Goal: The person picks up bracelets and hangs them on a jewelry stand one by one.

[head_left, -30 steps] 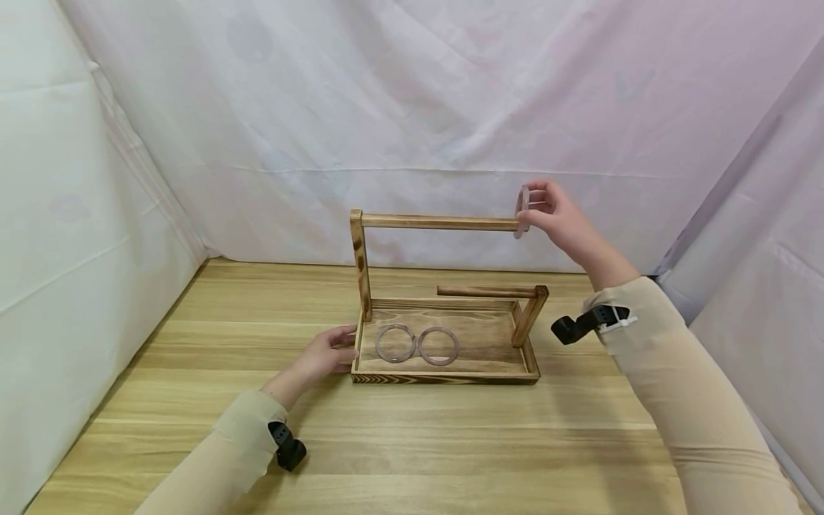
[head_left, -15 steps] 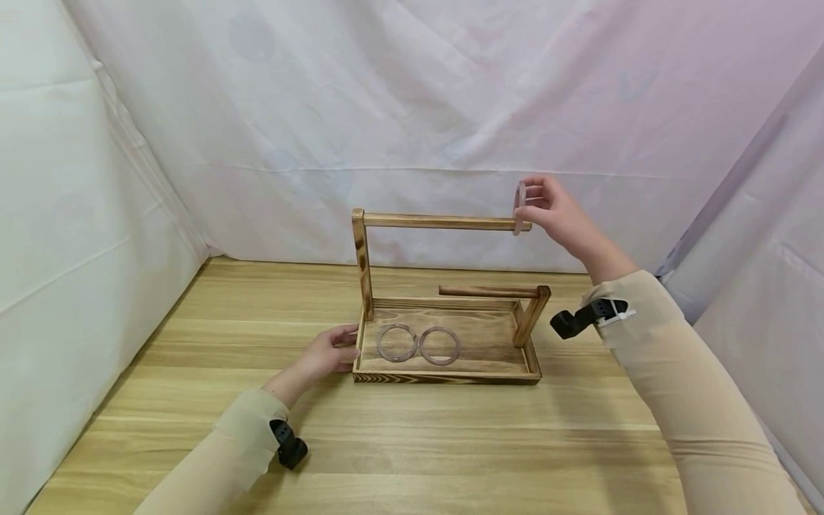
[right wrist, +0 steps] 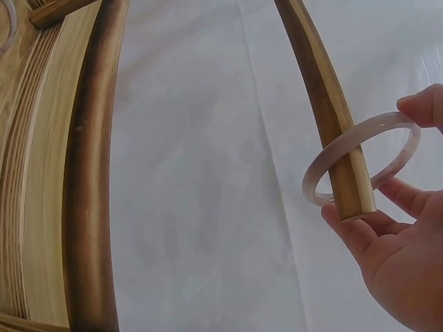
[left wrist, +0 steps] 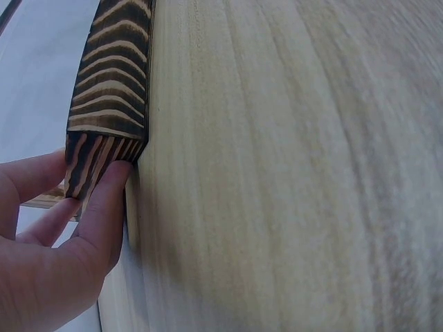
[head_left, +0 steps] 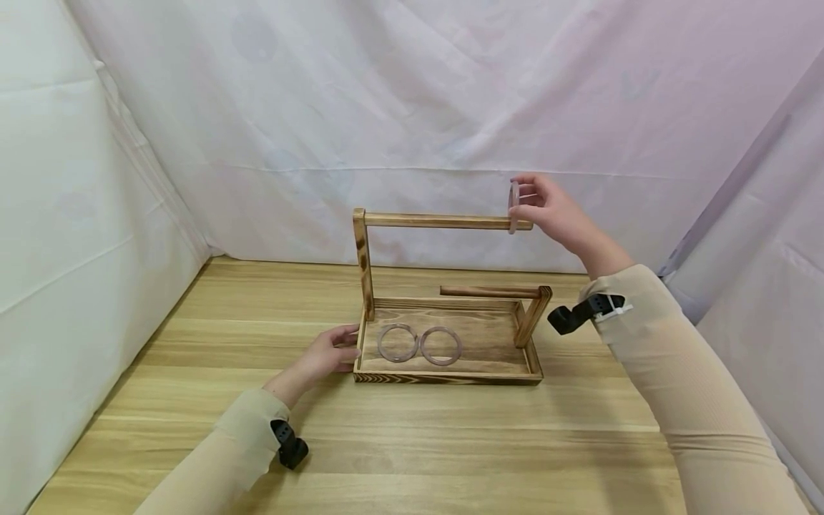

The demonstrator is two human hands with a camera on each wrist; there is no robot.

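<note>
In the head view my right hand pinches a pale lilac bangle at the free right end of the upper wooden bar. The right wrist view shows the bangle around the bar, with the bar's tip poking through the ring. My left hand rests its fingers against the left end of the wooden tray that carries the stand. Up close, thumb and fingers touch the tray's dark-grained corner. Two more bangles, a left one and a right one, lie flat side by side inside the tray.
A shorter lower bar reaches leftward from the right post. The tall left post carries the upper bar. Pale curtains hang behind and at both sides of the wood-grain table.
My right hand has shifted slightly left with the bangle, from the tip of the upper bar to a little way along it. The left hand stays at the tray's end.
</note>
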